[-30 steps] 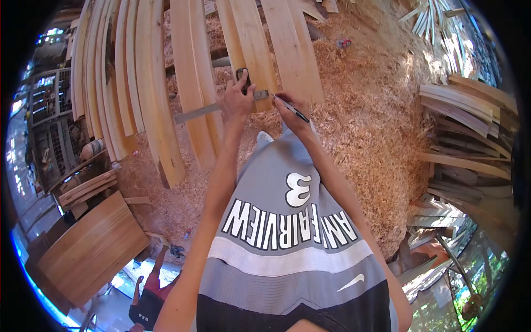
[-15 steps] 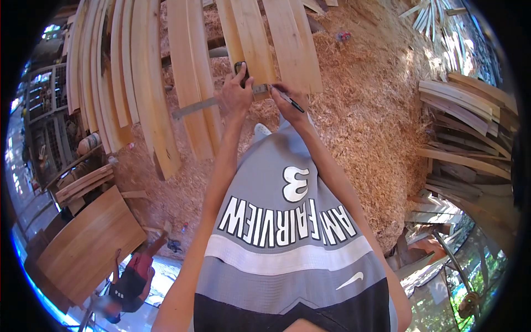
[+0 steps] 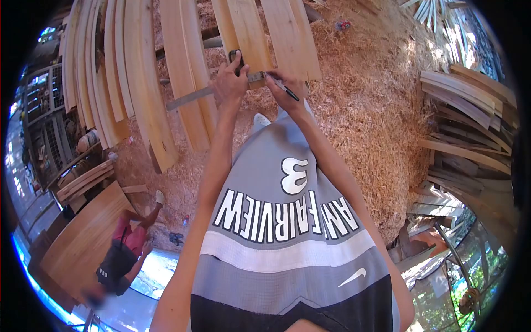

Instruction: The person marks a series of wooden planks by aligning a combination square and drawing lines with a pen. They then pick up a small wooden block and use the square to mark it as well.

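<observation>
Over the end of a wooden board [image 3: 251,33], my left hand [image 3: 229,83] is closed on a combination square, its black head [image 3: 237,60] standing up by the fingers. The square's metal blade [image 3: 191,98] lies crosswise, stretching left over the neighbouring board [image 3: 188,72]. My right hand [image 3: 285,94] grips a black marker pen [image 3: 289,91], with the fingertips right at the blade's right end, near the board's edge.
Long planks [image 3: 141,83] lie side by side at the left. Wood shavings [image 3: 359,138] cover the ground. Curved offcuts [image 3: 464,94] are piled at the right. Another person [image 3: 121,249] is beside a broad wooden panel [image 3: 83,238] at lower left.
Both hands, the square and the boards sit slightly higher and further left in view. The other person has shifted left, in front of the panel. My grips stay the same.
</observation>
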Available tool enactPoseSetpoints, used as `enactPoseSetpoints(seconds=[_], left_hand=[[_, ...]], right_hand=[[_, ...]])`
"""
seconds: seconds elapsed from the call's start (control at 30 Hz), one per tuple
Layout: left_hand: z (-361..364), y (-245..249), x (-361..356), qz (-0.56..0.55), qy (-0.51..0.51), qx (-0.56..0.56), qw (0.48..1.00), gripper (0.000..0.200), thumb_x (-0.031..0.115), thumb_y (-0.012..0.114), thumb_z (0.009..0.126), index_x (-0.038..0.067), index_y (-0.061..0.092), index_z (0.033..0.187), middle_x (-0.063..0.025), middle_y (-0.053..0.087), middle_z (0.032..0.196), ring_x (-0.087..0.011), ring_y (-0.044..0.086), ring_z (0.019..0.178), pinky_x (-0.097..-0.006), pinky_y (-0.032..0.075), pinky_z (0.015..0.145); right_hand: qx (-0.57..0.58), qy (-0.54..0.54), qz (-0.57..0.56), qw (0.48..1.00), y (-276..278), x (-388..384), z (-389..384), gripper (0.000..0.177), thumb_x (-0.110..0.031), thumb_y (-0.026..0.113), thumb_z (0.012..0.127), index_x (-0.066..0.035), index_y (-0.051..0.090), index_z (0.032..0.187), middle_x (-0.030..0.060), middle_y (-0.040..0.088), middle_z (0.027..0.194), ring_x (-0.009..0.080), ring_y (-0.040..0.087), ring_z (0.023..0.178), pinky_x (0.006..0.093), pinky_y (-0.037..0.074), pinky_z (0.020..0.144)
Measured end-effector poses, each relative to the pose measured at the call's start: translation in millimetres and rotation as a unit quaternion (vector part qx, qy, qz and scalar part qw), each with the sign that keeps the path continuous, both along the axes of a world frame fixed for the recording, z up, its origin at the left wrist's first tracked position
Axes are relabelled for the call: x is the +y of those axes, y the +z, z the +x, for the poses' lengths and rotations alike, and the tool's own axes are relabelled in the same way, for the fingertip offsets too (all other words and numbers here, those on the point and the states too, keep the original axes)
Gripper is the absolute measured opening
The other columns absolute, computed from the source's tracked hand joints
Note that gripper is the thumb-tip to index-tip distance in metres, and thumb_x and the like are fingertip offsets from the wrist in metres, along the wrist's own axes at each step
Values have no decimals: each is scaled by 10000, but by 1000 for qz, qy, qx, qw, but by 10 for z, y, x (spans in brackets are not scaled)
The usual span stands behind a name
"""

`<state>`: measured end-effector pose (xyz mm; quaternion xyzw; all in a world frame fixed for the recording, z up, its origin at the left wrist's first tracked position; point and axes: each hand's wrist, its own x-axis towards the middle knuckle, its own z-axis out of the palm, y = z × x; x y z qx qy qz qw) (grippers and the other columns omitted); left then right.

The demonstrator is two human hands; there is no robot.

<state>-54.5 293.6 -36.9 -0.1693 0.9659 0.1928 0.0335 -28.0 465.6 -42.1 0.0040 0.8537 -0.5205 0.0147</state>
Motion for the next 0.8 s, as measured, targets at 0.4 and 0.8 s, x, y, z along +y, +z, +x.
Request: enactPoseSetpoints(seconds=[0.4, 0.8], left_hand=[[-5, -65, -8, -7, 11, 16, 1000, 492, 441, 730, 880, 403, 653, 1364, -83, 681, 1043, -278, 690, 1009, -499, 461, 935], [-37, -251, -96, 25, -15, 23, 999, 484, 451, 682, 893, 396, 650, 1373, -82, 660, 1073, -278, 677, 1028, -556, 395, 944]], right_hand=[[29, -8, -73, 997, -273, -52, 9, 265, -212, 683, 904, -25, 746, 1082, 193, 754, 905, 304, 758, 853, 380, 577, 769], [61, -4, -58, 996, -261, -30, 40, 270, -199, 712, 907, -5, 754, 1090, 168, 764, 884, 226, 758, 805, 341, 580, 733]])
